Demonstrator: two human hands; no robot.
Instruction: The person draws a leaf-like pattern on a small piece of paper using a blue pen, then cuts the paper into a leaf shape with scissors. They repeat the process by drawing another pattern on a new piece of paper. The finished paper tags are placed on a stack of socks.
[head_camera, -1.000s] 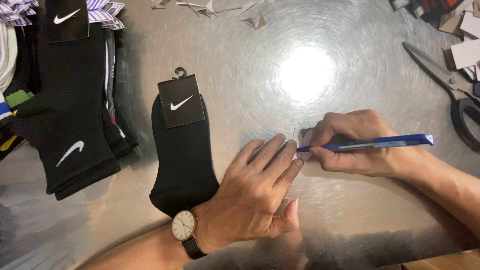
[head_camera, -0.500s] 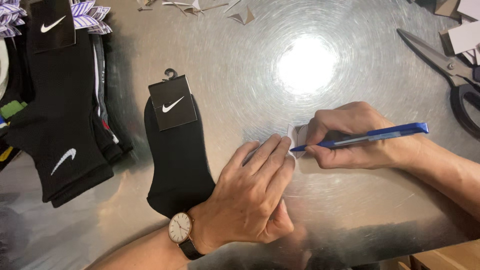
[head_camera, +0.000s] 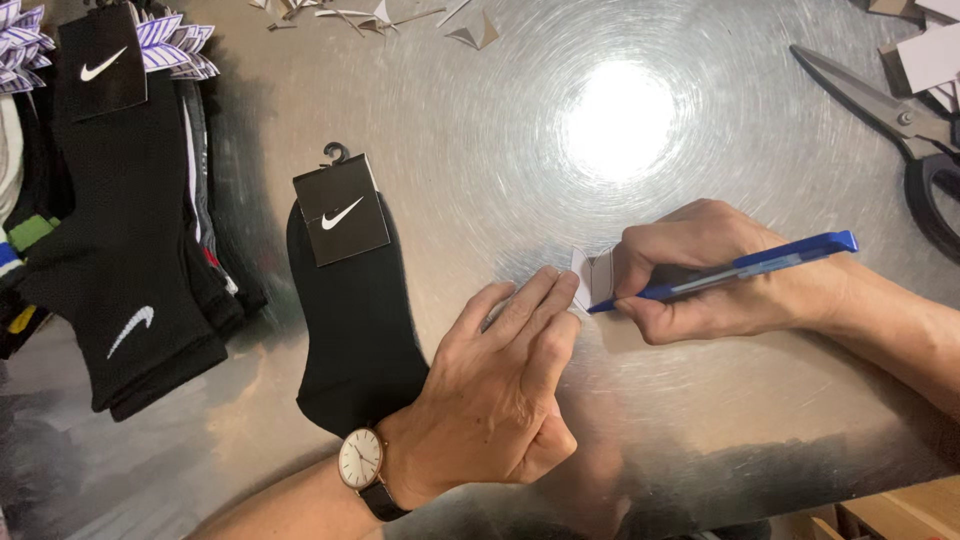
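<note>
My left hand (head_camera: 505, 385) lies flat on the shiny metal table (head_camera: 500, 150), fingertips pressing on a small white paper tag (head_camera: 592, 276). A watch sits on that wrist. My right hand (head_camera: 700, 275) grips a blue pen (head_camera: 740, 268) with its tip at the tag's lower edge. A black ankle sock (head_camera: 350, 320) with a black card header and hook lies just left of my left hand, partly under the wrist.
A pile of black socks (head_camera: 120, 250) with cards lies at the far left. Black-handled scissors (head_camera: 900, 130) and card pieces (head_camera: 930, 50) rest at the top right. Paper scraps (head_camera: 400, 15) sit along the top edge. A wooden edge (head_camera: 900, 510) shows at the bottom right.
The tag has tilted up a little at the pen tip, and both hands have shifted slightly on the table. The grip on the pen is unchanged.
</note>
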